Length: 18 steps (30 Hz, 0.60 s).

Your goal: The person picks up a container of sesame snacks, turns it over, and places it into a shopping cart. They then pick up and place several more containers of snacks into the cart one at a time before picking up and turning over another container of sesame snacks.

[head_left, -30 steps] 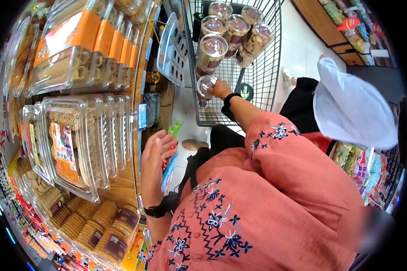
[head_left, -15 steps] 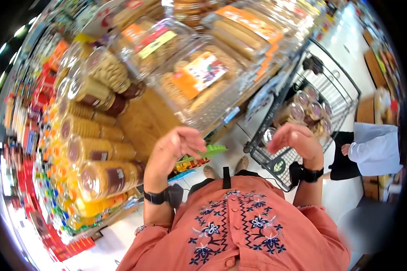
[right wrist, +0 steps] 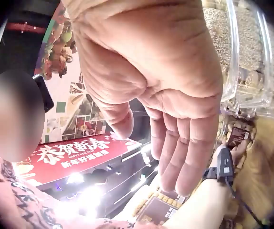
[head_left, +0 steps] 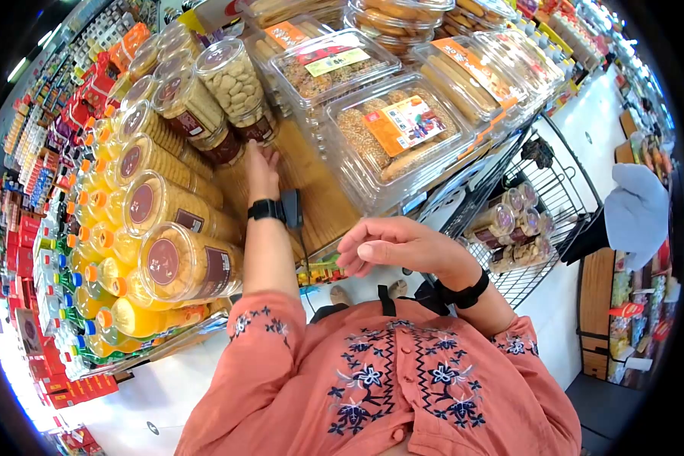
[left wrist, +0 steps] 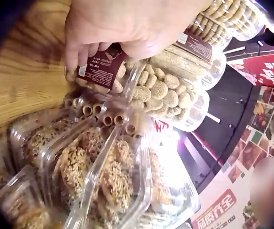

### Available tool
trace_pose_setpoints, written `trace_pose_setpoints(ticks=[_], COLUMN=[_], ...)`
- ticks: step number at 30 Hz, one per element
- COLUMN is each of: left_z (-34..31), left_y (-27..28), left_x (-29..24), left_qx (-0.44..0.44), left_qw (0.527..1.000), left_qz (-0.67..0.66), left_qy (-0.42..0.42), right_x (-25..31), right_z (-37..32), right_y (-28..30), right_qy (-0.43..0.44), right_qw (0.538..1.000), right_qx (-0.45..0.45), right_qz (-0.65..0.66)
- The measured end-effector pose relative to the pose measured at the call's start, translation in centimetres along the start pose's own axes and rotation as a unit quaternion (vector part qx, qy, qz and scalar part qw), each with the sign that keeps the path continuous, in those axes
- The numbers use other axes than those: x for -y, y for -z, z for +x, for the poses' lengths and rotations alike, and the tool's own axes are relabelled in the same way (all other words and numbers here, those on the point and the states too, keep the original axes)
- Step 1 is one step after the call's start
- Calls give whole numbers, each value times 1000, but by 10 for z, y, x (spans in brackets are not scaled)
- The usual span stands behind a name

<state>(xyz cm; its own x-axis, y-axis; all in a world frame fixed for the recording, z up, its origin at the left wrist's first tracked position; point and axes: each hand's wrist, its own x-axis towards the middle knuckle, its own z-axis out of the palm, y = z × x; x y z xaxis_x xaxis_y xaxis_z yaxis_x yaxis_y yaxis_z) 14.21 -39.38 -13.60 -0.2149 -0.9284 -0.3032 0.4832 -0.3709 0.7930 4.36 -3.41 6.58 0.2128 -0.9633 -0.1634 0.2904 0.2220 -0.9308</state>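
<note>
My left hand (head_left: 262, 169) reaches over the wooden shelf to the foot of a clear plastic jar of small round cookies (head_left: 232, 83). In the left wrist view the fingers and thumb of that hand (left wrist: 127, 28) grip around the jar's lower end, beside a brown label (left wrist: 101, 67); part of the jar is hidden beneath the hand. My right hand (head_left: 387, 247) hovers in front of my body, holding nothing, its fingers (right wrist: 194, 152) loosely extended. Close ahead of it lies a clear box of sesame pastries (head_left: 395, 137).
More cookie jars (head_left: 140, 201) line the left side, with orange-capped juice bottles (head_left: 121, 281) behind them. A shopping cart (head_left: 532, 235) holding several jars stands at the right. Past it is a person in a light blue top (head_left: 637, 209).
My right hand left a jar in the cart and came back to my front. My view swung toward the shelf, and my left hand moved forward to the round-cookie jar.
</note>
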Motion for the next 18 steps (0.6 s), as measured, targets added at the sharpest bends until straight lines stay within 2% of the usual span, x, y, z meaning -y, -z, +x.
trace_pose_setpoints(ticks=[4, 8, 14, 18], left_z=[16, 18, 29, 32], left_y=[-29, -48, -50, -51], left_x=[-16, -29, -33, -37], left_qx=[-67, -61, -84, -93], left_qw=[997, 995, 990, 990], left_qz=[-37, -33, -97, -95], left_qy=[-32, -74, -60, -37], right_x=[-5, -9, -10, -11], right_z=[-3, -14, -21, -23], right_y=[4, 8, 14, 17], right_qy=[-1, -6, -16, -27], right_qw=[999, 997, 993, 993], right_qx=[-40, -76, -112, -116], right_qz=[9, -10, 19, 25])
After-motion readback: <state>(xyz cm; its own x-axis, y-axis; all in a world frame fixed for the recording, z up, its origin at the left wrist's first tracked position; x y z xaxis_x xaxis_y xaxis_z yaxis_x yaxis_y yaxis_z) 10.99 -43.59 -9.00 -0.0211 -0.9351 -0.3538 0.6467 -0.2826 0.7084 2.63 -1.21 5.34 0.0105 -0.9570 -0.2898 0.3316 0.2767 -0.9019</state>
